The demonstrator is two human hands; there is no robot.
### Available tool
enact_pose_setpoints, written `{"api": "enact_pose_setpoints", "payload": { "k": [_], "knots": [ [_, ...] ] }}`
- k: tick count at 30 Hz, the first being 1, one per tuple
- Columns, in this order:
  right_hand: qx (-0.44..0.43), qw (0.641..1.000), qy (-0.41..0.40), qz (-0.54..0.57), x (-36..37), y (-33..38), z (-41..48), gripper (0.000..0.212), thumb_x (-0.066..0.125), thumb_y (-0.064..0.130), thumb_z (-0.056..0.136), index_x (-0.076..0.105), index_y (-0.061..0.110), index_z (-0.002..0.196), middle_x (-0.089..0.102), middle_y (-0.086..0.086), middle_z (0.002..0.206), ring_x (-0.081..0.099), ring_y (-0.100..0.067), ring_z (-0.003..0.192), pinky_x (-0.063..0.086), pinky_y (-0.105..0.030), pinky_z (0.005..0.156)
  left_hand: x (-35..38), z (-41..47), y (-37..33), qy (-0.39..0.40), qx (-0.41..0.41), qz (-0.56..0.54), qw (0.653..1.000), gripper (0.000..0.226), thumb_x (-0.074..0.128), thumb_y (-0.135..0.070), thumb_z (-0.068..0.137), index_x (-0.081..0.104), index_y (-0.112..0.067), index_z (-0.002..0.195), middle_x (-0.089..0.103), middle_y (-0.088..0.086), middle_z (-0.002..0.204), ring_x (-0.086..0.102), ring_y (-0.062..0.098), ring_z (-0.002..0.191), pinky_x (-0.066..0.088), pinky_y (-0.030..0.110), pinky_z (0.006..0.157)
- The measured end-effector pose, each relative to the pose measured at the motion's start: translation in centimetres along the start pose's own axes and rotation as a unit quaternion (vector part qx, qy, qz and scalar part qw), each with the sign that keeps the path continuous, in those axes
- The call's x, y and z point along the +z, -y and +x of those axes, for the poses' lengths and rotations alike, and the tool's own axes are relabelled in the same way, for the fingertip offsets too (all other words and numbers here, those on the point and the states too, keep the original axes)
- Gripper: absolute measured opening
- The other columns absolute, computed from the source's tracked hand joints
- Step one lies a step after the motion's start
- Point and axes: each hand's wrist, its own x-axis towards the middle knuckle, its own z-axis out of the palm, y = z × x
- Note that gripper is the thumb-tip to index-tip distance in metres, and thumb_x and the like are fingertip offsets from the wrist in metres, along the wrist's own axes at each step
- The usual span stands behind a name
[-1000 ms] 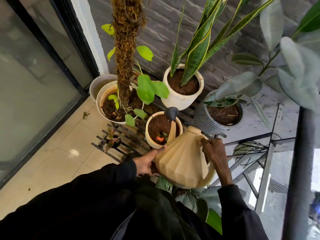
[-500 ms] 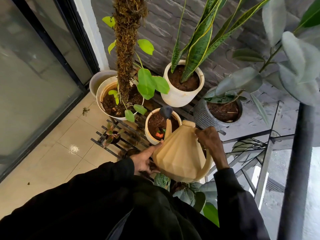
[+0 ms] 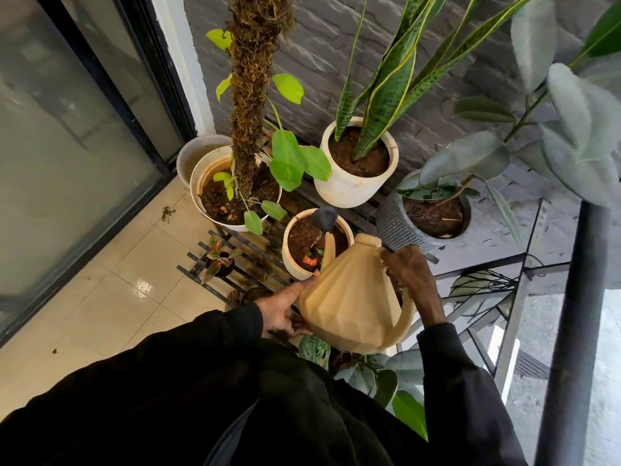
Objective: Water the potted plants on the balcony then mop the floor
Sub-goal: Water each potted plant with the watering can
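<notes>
A beige faceted watering can [image 3: 349, 297] is tipped forward, its dark rose [image 3: 324, 218] over the soil of a small cream pot [image 3: 289, 260]. My right hand [image 3: 411, 274] grips the can's handle at the top. My left hand [image 3: 285, 311] supports the can's lower left side with the fingers spread. Around the small pot stand a moss-pole plant in a cream pot [image 3: 201, 183], a snake plant in a white pot [image 3: 349, 188] and a rubber plant in a grey ribbed pot [image 3: 395, 227].
The pots sit on a dark slatted stand [image 3: 208, 267] against a grey brick wall [image 3: 312, 52]. A tiny red-leaved plant [image 3: 218, 260] is low on the stand. Cream floor tiles [image 3: 111, 297] lie left, beside a glass sliding door [image 3: 60, 139]. A dark railing post [image 3: 578, 331] rises at right.
The can and both hands have shifted slightly up and left, bringing the rose further over the small cream pot's soil. The grip of both hands is the same.
</notes>
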Motion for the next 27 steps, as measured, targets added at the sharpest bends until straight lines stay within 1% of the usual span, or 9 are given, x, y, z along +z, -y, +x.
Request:
{"api": "enact_pose_setpoints", "payload": {
  "k": [2,6,12,15,17,20,22,24,27],
  "knots": [
    [0.012,1.000,0.003,-0.002,-0.1,0.1,0.1,0.037,0.064,0.022,0.102,0.067,0.000,0.073,0.059,-0.005,0.057,0.049,-0.017,0.043,0.040,-0.027,0.046,0.0,0.1,0.1,0.002,0.000,0.000,1.000,0.098,0.082,-0.074,0.059,0.047,-0.028,0.137,0.047,0.021,0.141,0.050,0.043,0.123,0.060,0.055,0.079],
    [0.001,1.000,-0.001,0.008,-0.3,-0.1,-0.1,0.040,0.064,0.022,0.101,0.064,0.001,0.067,0.062,-0.010,0.059,0.053,-0.024,0.048,0.044,-0.033,0.050,-0.2,0.7,0.3,-0.005,-0.002,-0.004,1.000,0.119,0.089,-0.075,0.044,0.043,-0.027,0.142,0.047,0.022,0.141,0.053,0.044,0.120,0.061,0.055,0.073],
    [-0.003,1.000,-0.013,0.018,-0.4,-0.3,-0.3,0.042,0.065,0.022,0.102,0.063,0.002,0.066,0.062,-0.011,0.060,0.054,-0.027,0.049,0.045,-0.034,0.052,-0.2,1.2,0.2,-0.006,0.001,-0.007,1.000,0.130,0.092,-0.073,0.034,0.041,-0.026,0.144,0.046,0.023,0.141,0.054,0.044,0.118,0.060,0.057,0.075],
    [-0.013,0.999,-0.029,0.032,-0.3,-0.7,-0.6,0.037,0.065,0.023,0.102,0.067,-0.001,0.074,0.071,-0.020,0.072,0.061,-0.035,0.056,0.052,-0.041,0.056,-0.1,1.2,0.0,-0.006,0.005,0.000,1.000,0.123,0.090,-0.073,0.042,0.040,-0.026,0.144,0.046,0.023,0.141,0.055,0.044,0.118,0.060,0.059,0.080],
    [-0.018,0.998,-0.040,0.038,-0.1,-1.0,-0.8,0.036,0.066,0.023,0.102,0.068,-0.003,0.077,0.073,-0.022,0.075,0.063,-0.036,0.057,0.054,-0.043,0.057,-0.1,1.2,-0.1,-0.005,0.007,0.006,1.000,0.115,0.088,-0.073,0.050,0.041,-0.025,0.144,0.048,0.023,0.138,0.055,0.043,0.117,0.058,0.060,0.085],
    [-0.028,0.998,-0.049,0.038,0.0,-1.7,-1.3,0.042,0.065,0.022,0.102,0.068,-0.011,0.076,0.069,-0.019,0.065,0.058,-0.027,0.048,0.048,-0.037,0.049,-0.1,1.2,-0.2,-0.003,0.002,0.019,1.000,0.107,0.085,-0.072,0.057,0.043,-0.022,0.142,0.050,0.022,0.136,0.055,0.042,0.117,0.055,0.061,0.093],
    [-0.038,0.997,-0.052,0.046,-0.1,-1.9,-1.8,0.043,0.065,0.021,0.102,0.067,-0.014,0.077,0.068,-0.020,0.065,0.057,-0.029,0.047,0.046,-0.035,0.047,-0.1,1.2,-0.2,-0.003,0.001,0.025,1.000,0.102,0.083,-0.071,0.061,0.043,-0.023,0.142,0.050,0.022,0.135,0.055,0.042,0.118,0.053,0.062,0.096],
    [-0.044,0.996,-0.056,0.049,-0.2,-2.0,-2.3,0.041,0.065,0.021,0.103,0.064,-0.010,0.076,0.070,-0.023,0.072,0.062,-0.042,0.055,0.051,-0.040,0.050,-0.1,1.2,-0.1,-0.004,0.000,0.030,1.000,0.103,0.083,-0.071,0.060,0.043,-0.023,0.142,0.051,0.021,0.134,0.055,0.042,0.118,0.052,0.062,0.096],
    [-0.043,0.995,-0.069,0.050,-0.2,-1.4,-3.1,0.037,0.064,0.019,0.103,0.050,0.013,0.070,0.069,-0.024,0.079,0.067,-0.056,0.076,0.058,-0.061,0.065,-0.1,1.2,0.0,-0.002,0.003,0.034,0.999,0.104,0.084,-0.072,0.059,0.043,-0.024,0.142,0.050,0.021,0.135,0.054,0.043,0.119,0.052,0.064,0.096]
  ]
}}
